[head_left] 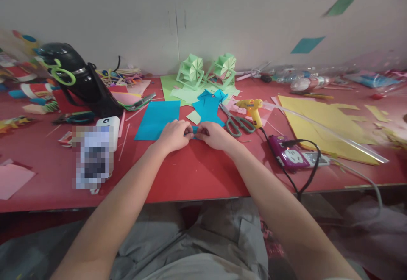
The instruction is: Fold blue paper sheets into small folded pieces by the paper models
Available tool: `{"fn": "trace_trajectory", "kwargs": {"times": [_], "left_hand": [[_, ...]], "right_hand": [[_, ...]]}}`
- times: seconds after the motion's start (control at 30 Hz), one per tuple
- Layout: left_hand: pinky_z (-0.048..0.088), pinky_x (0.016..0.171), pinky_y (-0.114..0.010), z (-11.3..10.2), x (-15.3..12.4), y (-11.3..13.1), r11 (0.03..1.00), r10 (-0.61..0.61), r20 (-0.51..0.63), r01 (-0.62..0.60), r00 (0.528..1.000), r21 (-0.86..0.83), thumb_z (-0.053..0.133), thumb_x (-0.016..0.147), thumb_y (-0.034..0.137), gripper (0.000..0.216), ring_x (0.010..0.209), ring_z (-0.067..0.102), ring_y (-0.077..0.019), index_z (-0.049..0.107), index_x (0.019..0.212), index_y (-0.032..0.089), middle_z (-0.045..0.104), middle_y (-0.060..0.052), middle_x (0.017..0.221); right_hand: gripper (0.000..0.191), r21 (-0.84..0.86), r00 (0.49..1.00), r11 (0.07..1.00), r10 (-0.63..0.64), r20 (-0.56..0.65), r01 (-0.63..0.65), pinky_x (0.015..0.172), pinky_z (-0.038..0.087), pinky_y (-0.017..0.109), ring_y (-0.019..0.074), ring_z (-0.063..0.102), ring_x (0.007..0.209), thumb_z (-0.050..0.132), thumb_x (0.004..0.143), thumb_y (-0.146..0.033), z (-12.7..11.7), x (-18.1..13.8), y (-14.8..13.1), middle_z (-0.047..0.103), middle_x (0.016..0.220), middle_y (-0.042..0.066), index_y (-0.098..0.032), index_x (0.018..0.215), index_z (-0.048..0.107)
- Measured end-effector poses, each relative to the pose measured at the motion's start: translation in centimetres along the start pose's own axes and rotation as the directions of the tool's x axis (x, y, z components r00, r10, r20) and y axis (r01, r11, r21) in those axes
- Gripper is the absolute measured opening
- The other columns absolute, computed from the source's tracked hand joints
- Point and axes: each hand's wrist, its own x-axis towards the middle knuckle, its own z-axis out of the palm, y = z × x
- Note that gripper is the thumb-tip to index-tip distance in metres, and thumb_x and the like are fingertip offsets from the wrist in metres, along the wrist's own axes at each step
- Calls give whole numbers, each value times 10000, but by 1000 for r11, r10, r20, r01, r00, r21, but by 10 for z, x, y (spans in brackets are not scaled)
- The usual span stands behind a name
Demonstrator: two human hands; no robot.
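My left hand [177, 136] and my right hand [212, 135] meet over the red table, fingertips almost touching. Between them they pinch a small piece of blue paper [195, 133], most of it hidden by the fingers. Beside my left hand lies a flat blue sheet [160, 119]. Just beyond my hands are more blue paper [206, 109] and a small pale green scrap [193, 117]. Scissors [237, 123] with grey-green handles rest to the right of my right hand, blades pointing away.
Two green folded-paper wheels on stands [192, 71] stand at the back. A yellow glue gun [253, 109] is right of the scissors, near a purple power strip [288, 153] with cables. Yellow sheets [305, 123] lie farther right. Left are a black flask [79, 79] and a white device [110, 129].
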Motion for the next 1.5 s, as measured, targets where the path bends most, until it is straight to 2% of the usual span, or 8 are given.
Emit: {"fn": "trace_trajectory", "kwargs": {"times": [0.13,0.27,0.37,0.73,0.9,1.1,1.2,1.5], "left_hand": [[410,770,-384,-2,-1,4,998,-67,-3,67,998,-1,629,873,268,61,940,591,-275,658,877,213,715,-66,929],[403,728,-367,-5,-2,7,992,-112,-12,111,994,-55,658,853,264,50,860,619,-254,679,831,225,718,-40,825],[411,714,-355,-6,-2,6,989,-126,-14,124,992,-83,679,843,275,52,830,631,-240,685,819,229,723,-35,834],[413,746,-363,-3,-5,-3,989,-117,-69,110,991,-101,723,830,350,130,901,631,-253,682,884,240,733,-38,935],[407,737,-360,-2,-4,-6,988,-110,-58,103,992,-112,731,818,340,124,886,616,-249,685,875,240,719,-36,903],[426,756,-348,1,-2,-11,983,91,-49,-98,995,-155,679,849,253,34,856,581,-215,701,865,234,676,-25,870],[437,786,-343,-1,-3,-12,970,175,-37,-179,984,-167,636,878,224,74,856,583,-203,709,865,226,681,-25,883],[446,833,-339,-5,-4,-14,958,251,-27,-252,968,-135,663,886,266,91,931,621,-210,746,886,231,699,-40,961]], "right_hand": [[79,16,1000,1000,-11,9,11,589,339,245,125,521,662,633,869,-202,-2,-1,1,629,760,27,-169,803,603],[136,46,998,998,-49,40,48,587,340,250,127,515,653,655,866,-283,-3,-3,2,615,760,20,-170,815,597],[119,80,998,996,-51,41,48,585,342,245,123,508,644,669,838,-257,-4,-3,3,591,733,5,-170,811,593],[65,179,996,982,-77,53,67,603,407,245,117,514,637,664,791,-207,-5,0,13,587,708,-4,-167,816,620],[71,204,994,976,-94,62,80,612,410,245,117,510,645,654,786,-199,-6,1,16,584,718,-3,-165,836,616],[79,223,989,968,-129,66,112,604,388,245,115,486,633,630,795,-185,-5,0,17,541,700,-23,-172,866,596],[64,221,986,966,-151,67,132,605,380,245,115,475,636,621,804,-187,-5,0,17,534,703,-23,-172,863,603],[43,145,990,981,-137,28,132,625,392,246,117,511,654,633,818,-200,-7,-2,12,598,735,5,-167,824,660]]}}
